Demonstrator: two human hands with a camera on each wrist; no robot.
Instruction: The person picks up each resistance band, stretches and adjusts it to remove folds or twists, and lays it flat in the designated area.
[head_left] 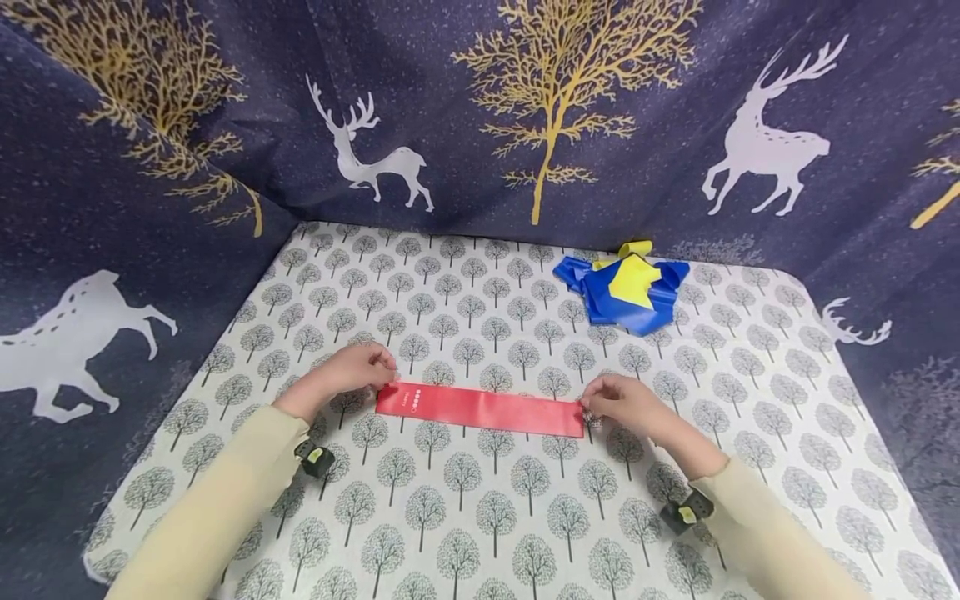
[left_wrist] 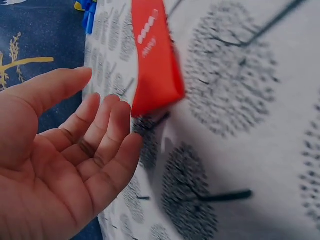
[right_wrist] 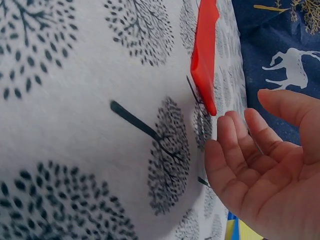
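Observation:
A red resistance band [head_left: 487, 411] lies stretched out flat on the tablecloth, with white print near its left end. In the left wrist view its folded end [left_wrist: 157, 90] shows as a loop. My left hand [head_left: 352, 372] is at the band's left end, fingers loosely bent, with a gap between thumb and fingers and nothing in the palm. At the opposite end is my right hand [head_left: 628, 406], its fingertips close by the band's edge. The right wrist view shows this hand [right_wrist: 270, 160] with relaxed fingers and thumb held apart, just beside the red loop [right_wrist: 204, 70].
A crumpled heap of blue and yellow bands [head_left: 633, 292] sits at the back right of the table. The white tablecloth [head_left: 465, 533] has a printed tree pattern. Dark blue curtains [head_left: 465, 100] with deer and trees hang behind and at the sides.

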